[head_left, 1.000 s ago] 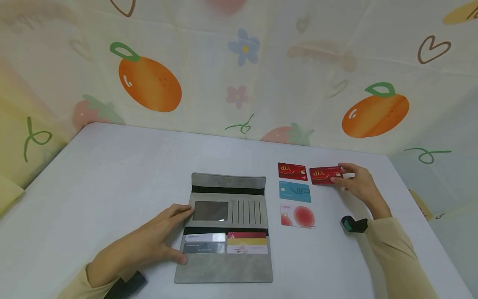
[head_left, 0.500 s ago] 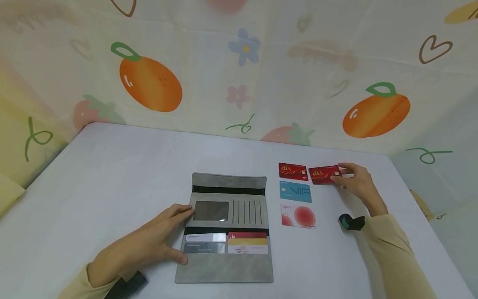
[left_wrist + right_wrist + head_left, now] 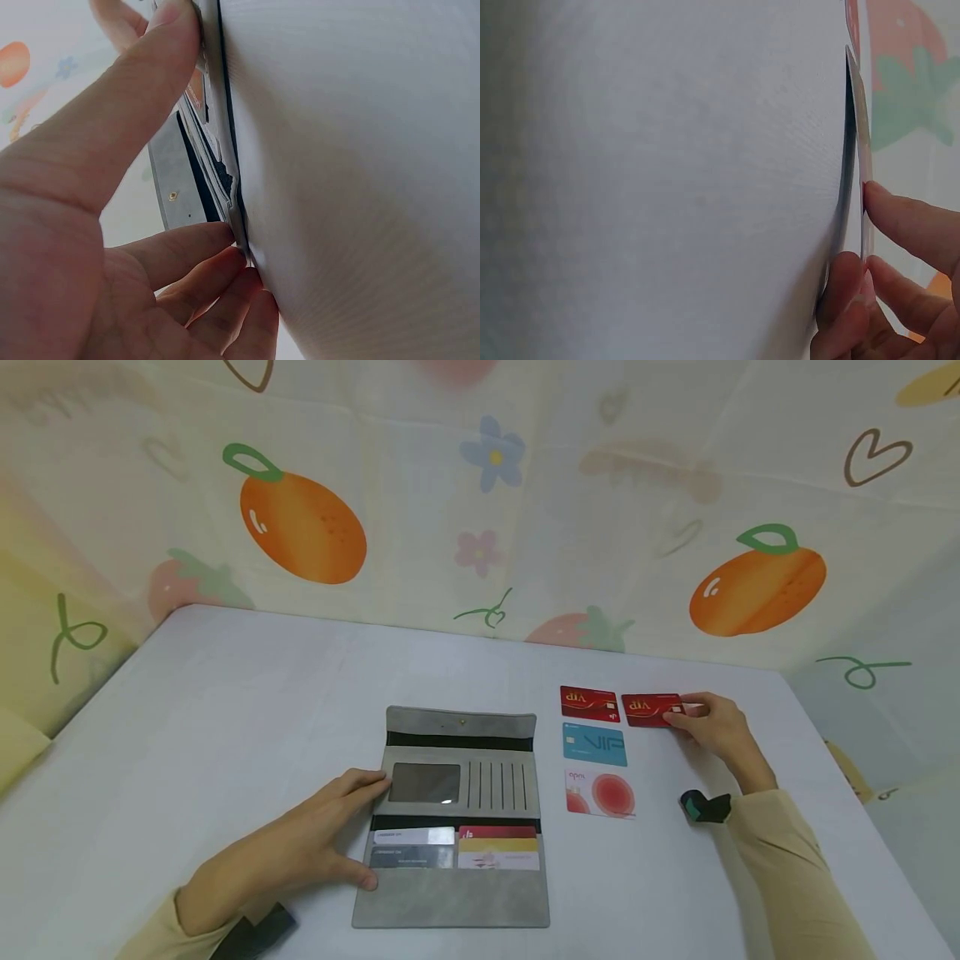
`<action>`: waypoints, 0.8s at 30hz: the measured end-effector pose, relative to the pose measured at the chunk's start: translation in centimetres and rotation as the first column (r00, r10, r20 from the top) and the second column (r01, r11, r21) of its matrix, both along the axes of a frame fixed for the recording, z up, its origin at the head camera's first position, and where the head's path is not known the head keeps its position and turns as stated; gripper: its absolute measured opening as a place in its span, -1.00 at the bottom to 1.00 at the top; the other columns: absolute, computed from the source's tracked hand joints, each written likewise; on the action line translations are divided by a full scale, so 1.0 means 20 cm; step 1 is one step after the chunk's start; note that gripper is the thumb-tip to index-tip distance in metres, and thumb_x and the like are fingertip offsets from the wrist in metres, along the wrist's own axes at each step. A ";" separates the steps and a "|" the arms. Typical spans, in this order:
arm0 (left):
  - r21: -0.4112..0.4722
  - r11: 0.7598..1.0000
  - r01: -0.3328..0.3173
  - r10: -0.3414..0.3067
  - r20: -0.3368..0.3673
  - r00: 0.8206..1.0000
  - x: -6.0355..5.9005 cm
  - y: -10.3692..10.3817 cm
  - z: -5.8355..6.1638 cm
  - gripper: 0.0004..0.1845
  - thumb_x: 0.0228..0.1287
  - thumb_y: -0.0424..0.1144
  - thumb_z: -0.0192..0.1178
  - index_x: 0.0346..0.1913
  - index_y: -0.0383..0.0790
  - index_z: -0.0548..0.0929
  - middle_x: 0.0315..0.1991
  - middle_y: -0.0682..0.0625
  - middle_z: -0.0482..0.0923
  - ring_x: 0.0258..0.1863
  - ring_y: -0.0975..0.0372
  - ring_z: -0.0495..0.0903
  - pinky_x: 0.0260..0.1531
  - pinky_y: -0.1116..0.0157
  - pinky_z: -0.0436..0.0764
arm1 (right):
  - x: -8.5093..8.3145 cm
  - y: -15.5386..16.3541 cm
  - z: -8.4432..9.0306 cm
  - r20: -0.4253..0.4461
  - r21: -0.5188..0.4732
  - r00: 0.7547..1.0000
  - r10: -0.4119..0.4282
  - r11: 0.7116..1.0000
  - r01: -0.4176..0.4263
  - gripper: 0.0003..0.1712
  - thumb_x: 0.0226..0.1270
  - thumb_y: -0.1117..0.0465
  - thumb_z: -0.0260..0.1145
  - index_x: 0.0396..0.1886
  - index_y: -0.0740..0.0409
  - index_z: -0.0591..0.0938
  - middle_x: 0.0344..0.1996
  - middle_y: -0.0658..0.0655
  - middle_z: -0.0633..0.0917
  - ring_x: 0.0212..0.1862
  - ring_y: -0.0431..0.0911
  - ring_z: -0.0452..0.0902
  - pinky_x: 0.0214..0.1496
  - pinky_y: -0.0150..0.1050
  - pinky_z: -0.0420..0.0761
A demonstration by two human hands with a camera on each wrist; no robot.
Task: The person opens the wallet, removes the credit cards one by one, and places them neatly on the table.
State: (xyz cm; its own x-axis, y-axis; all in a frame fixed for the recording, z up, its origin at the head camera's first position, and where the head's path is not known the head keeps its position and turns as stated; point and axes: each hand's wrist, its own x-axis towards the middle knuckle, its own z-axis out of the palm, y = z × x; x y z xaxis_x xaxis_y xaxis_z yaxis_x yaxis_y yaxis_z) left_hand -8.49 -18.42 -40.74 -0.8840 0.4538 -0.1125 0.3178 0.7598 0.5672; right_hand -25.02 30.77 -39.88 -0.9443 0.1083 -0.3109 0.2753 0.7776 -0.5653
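A grey wallet (image 3: 450, 897) lies unfolded on the white table, with cards showing in its lower slots. At its left edge rests my left hand (image 3: 300, 839), thumb at the lower part and fingertips by the middle flap. In the left wrist view, the thumb (image 3: 127, 112) lies along the wallet's edge. My right hand (image 3: 716, 727) pinches the right end of a red VIP card (image 3: 645, 710) between thumb and fingers. Seen from the right wrist, this card (image 3: 861, 135) slants slightly off the table, its far end close to the surface.
Left of the held card lies another red VIP card (image 3: 588, 703). Below that one are a blue VIP card (image 3: 592, 744) and a white card with pink circles (image 3: 581, 785), in a column right of the wallet. A fruit-patterned curtain (image 3: 420, 568) stands behind the table (image 3: 262, 693).
My right hand has lowered a little, and the red VIP card in it has turned slightly to lie straighter beside the other red one. The left hand and wallet stay put.
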 end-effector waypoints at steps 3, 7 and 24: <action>0.001 1.000 -0.002 0.002 0.004 1.000 0.00 0.00 0.00 0.17 -0.22 0.14 0.58 0.45 -0.34 0.30 0.41 -0.13 0.26 0.39 -0.06 0.33 0.27 -0.13 0.44 | 0.00 0.00 0.00 0.001 0.007 1.000 -0.001 1.000 0.001 -0.19 0.45 -0.07 0.21 0.43 0.40 0.25 0.19 0.49 0.44 0.07 0.20 0.45 -0.15 -0.37 0.61; 0.011 1.000 -0.003 0.003 0.016 1.000 0.00 0.00 0.00 0.16 -0.22 0.10 0.60 0.46 -0.35 0.29 0.42 -0.15 0.25 0.39 -0.08 0.32 0.27 -0.15 0.43 | 0.00 0.01 -0.01 0.010 0.023 1.000 -0.008 1.000 0.008 -0.21 0.45 -0.07 0.21 0.41 0.42 0.28 0.15 0.47 0.48 0.01 0.15 0.49 -0.22 -0.43 0.55; 0.011 1.000 -0.005 0.005 0.005 1.000 0.00 0.00 0.00 0.15 -0.21 0.10 0.59 0.46 -0.33 0.29 0.42 -0.14 0.25 0.40 -0.07 0.31 0.28 -0.15 0.41 | 0.02 -0.01 0.01 0.027 0.055 0.999 -0.029 0.998 0.027 -0.25 0.47 -0.05 0.17 0.33 0.48 0.29 -0.02 0.43 0.54 -0.11 0.08 0.49 -0.17 -0.28 0.57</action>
